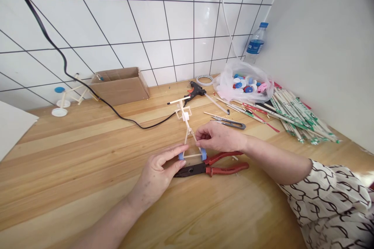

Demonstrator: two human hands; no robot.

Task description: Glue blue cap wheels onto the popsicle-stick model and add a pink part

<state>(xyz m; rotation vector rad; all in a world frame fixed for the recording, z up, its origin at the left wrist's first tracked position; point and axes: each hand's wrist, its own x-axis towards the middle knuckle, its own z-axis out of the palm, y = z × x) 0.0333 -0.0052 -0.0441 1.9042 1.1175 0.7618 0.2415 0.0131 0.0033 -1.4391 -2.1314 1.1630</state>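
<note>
A small vehicle-like model made of wooden sticks [187, 125] stands between my hands, with a blue bottle cap [203, 154] as a wheel at each near corner. A white wheel and a crossbar are at its far end. My left hand [157, 171] pinches the left near wheel between thumb and fingers. With fingers curled together, my right hand [220, 137] grips the slanting stick on the right side, just above the other wheel; its fingertips are partly hidden. Red-handled pliers [226, 170] lie right beside the near end of the model, partly under my right forearm.
Behind the model are a black glue gun [196, 90], a tape roll [204, 80] and thread snips [229, 122]. A plastic bag of bottle caps [226, 85], wrapped chopsticks [300, 114] and a water bottle [255, 44] stand right. A cardboard box [122, 87] and another stick model [70, 92] are left; a black cable [117, 114] crosses the table.
</note>
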